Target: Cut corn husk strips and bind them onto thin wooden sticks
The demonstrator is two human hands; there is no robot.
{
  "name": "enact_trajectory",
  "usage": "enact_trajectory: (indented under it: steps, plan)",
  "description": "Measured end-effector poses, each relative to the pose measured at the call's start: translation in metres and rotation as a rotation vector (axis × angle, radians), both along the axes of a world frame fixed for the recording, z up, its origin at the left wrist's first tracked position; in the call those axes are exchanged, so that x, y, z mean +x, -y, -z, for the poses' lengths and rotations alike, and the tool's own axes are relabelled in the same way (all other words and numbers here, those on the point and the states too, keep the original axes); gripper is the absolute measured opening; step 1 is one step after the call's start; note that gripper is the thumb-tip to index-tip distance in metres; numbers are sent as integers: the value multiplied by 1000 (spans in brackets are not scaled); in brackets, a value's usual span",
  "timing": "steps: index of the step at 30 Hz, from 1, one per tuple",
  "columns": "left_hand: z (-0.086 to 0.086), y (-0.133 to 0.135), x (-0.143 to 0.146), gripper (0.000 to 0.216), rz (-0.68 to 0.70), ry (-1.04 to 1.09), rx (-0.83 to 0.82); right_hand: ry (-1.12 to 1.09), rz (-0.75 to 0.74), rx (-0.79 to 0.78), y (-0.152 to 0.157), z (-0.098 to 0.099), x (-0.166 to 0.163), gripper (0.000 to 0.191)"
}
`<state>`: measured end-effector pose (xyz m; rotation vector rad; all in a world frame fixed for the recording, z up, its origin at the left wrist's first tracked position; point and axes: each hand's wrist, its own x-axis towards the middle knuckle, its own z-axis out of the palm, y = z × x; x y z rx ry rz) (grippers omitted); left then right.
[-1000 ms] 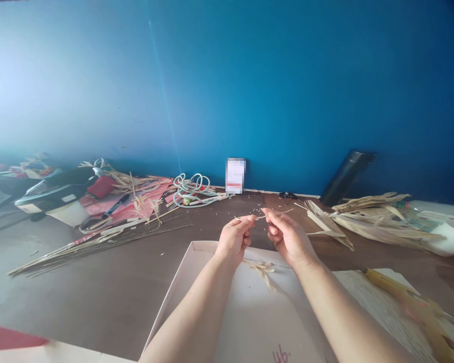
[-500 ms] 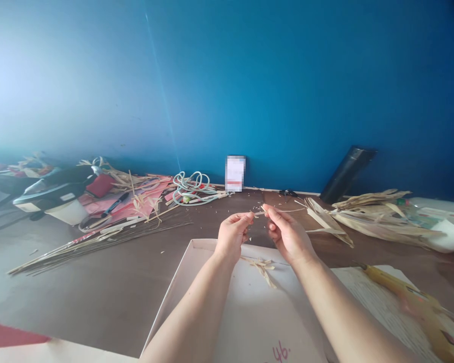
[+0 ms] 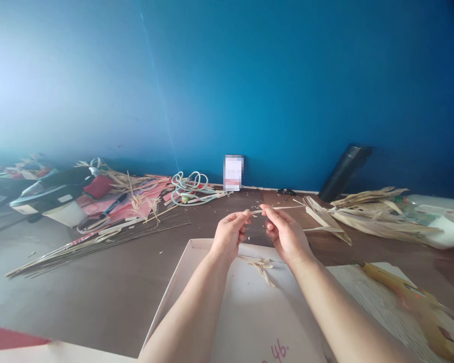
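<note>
Thumb and fingers of my left hand (image 3: 230, 233) pinch one end of a thin pale strip (image 3: 256, 212), which looks like dried husk. My right hand (image 3: 285, 233) pinches the same strip a short way along, and its free end runs out to the right past the fingers. Both hands are raised over the far edge of a white box lid (image 3: 245, 312). A small bunch of husk strips (image 3: 263, 268) lies on the lid between my forearms. Tiny pale scraps are scattered on the brown table beyond the fingers.
A phone (image 3: 233, 174) leans on the blue wall, beside a coiled pale cable (image 3: 191, 189). Dried husks (image 3: 378, 217) and a black cylinder (image 3: 346, 171) are at right, a yellow glue gun (image 3: 412, 297) nearer. Thin wires (image 3: 109, 242) and cluttered craft materials lie left.
Both hands still pinch the strip, with a slightly wider gap between the fingertips. The whole view has shifted slightly; the surrounding objects stay in place.
</note>
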<state>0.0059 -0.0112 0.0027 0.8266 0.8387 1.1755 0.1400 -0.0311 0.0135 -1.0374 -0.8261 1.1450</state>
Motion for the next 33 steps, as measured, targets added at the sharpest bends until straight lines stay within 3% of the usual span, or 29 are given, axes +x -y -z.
enact_trajectory:
  steps: [2, 5, 7, 10, 18, 27, 33]
  plan:
    - [2, -5, -6, 39, -86, -173, 78, -39, 52, -7, -2, 0, 2, 28]
    - [8, -12, -16, 20, -310, -697, 258, -75, 116, -23, -5, 3, 5, 28]
    - [14, -14, -19, 12, -320, -1010, 395, -82, 126, -22, -6, 5, 7, 28]
    - [24, -14, -20, 13, -209, -1266, 513, -81, 125, -15, -8, 8, 9, 28]
    - [30, -16, -15, 13, -94, -1380, 529, -46, 105, -5, -10, 11, 10, 26]
    - [26, -23, -13, 22, 71, -1695, 488, -33, 117, -11, -13, 16, 13, 26]
    - [25, -18, -15, 21, -12, -1697, 524, -17, 124, -10, -13, 17, 13, 29]
